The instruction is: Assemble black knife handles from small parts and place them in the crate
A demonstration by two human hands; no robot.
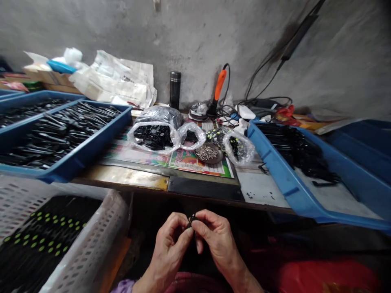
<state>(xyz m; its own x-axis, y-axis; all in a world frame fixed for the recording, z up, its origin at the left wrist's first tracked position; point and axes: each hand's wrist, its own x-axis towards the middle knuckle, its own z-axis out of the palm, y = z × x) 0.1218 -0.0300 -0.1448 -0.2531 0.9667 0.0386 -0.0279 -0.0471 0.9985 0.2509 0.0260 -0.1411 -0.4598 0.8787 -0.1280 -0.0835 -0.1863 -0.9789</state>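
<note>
Low in the view, my left hand and my right hand come together in front of the bench. Their fingertips pinch a small black part between them, and my fingers hide most of it. Its exact shape is too small to tell. Nearest to my left hand is a white perforated plastic crate, filled with black pieces marked with green dots. The bench edge runs above both hands, not touching them.
Blue trays of black parts flank the bench. Clear bags of black pieces and a dish of small metal pins sit on printed paper. Behind stand a black flask, an orange-handled tool, cables and white sacks against a concrete wall.
</note>
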